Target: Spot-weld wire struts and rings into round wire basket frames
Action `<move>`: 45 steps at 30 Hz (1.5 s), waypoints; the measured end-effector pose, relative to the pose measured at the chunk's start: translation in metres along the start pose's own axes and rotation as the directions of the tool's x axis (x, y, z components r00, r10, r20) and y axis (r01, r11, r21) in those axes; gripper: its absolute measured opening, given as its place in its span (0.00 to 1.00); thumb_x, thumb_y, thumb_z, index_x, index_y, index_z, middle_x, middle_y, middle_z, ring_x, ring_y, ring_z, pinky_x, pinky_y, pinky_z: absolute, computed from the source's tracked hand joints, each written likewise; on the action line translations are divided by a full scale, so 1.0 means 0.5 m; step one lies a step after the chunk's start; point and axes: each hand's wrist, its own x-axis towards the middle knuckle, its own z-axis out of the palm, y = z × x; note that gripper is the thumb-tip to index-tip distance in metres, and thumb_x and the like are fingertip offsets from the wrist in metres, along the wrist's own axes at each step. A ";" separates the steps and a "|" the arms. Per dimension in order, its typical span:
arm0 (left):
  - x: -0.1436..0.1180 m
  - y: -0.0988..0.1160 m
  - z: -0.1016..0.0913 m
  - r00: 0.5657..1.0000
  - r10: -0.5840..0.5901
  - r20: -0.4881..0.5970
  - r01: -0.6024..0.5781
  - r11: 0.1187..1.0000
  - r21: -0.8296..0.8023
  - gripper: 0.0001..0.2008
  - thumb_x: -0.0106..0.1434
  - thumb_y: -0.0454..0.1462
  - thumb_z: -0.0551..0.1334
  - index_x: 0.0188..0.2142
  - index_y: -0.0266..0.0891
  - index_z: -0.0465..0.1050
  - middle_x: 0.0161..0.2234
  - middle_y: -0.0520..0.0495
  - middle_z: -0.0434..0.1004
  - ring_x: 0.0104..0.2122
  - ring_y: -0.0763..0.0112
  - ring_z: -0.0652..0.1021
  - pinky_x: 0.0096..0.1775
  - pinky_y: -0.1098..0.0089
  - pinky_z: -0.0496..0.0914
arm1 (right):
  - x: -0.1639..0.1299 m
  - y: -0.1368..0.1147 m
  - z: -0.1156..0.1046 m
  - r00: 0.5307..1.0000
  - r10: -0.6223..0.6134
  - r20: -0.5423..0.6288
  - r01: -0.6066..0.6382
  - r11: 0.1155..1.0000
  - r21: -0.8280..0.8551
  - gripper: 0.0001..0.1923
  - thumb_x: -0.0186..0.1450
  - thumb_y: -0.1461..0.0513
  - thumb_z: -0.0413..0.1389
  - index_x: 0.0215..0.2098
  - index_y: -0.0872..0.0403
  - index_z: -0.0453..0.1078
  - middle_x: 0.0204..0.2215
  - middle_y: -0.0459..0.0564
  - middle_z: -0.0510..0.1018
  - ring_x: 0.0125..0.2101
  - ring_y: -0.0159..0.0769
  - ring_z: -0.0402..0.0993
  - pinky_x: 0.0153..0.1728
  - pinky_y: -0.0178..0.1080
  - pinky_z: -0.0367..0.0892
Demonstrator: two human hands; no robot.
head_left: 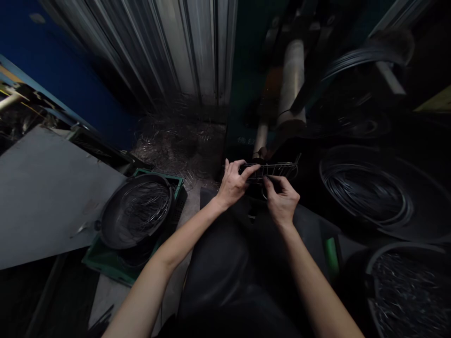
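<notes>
Head view of bench work with a slender wire rack (278,170), located beyond the lap and just below the rods of a dark machine (292,75), long side crosswise to the body. As to progress, by judgement an intermediate stage: cross-wires already in place along the rack, overall form apparently complete; release from the fingers not yet done; any remaining bending or fitting not determinable. Left hand (233,182) at the left end of the rack, back of the hand upward, one digit extended along the wires, the others raised and bent over the end; grip apparently light, around the rack. Right hand (283,204) lower and closer to the body, thumb and forefinger brought together in a pinch at the near edge of the rack, remaining fingers curled toward the palm. Beneath the right thumb, a curved wire (263,192); attachment to the rack not discernible. Both forearms converging from the lower corners over a dark apron (225,267), left wrist slightly bent, right wrist nearly straight. To the left, a round pan (112,227) of loose wires on a green crate (92,257); to the right, a black basin (428,206) with coiled wire.
</notes>
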 end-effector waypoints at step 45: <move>0.039 -0.024 0.018 0.997 0.042 -0.070 -0.040 0.999 0.023 0.21 0.61 0.33 0.59 0.54 0.42 0.62 0.48 0.44 0.65 0.50 0.63 0.69 0.61 0.47 0.54 | 0.025 0.019 0.017 0.976 -0.218 0.007 0.218 0.971 -0.094 0.12 0.66 0.55 0.52 0.35 0.55 0.71 0.32 0.50 0.76 0.32 0.33 0.72 0.37 0.36 0.67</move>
